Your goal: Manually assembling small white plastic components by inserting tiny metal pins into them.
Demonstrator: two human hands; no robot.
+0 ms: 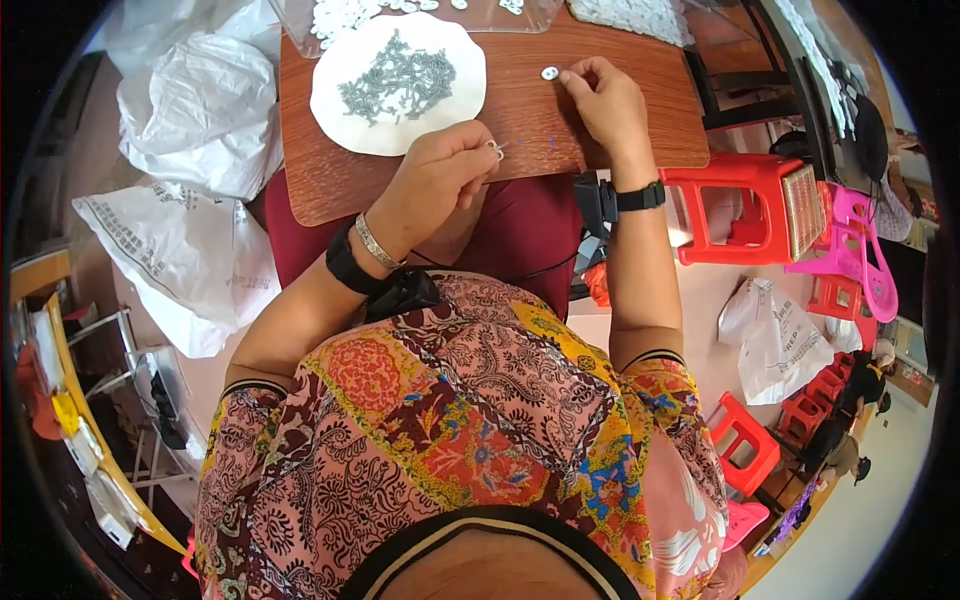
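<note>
My left hand [447, 172] is closed, pinching a small white ring-shaped piece [497, 153] with a thin metal pin or screw beside it at the table's near edge. Farther right, my right hand [608, 105] is over the tabletop, thumb and fingers pinched together. At its fingertips is a small white oval piece [549, 73] with a dark centre, seemingly gripped by its edge. To the left of both hands lies a round white plate or sheet [335, 118] with a wavy rim. A heap of small grey screws or pins [405, 82] is spread on it.
Behind the plate, a clear tray [545, 18] holds many white pieces. A clear bag of pale pieces [640, 18] lies at the far right of the brown wooden table [650, 75]. White sacks [200, 110] stand left; a red stool [730, 215] is right of the table.
</note>
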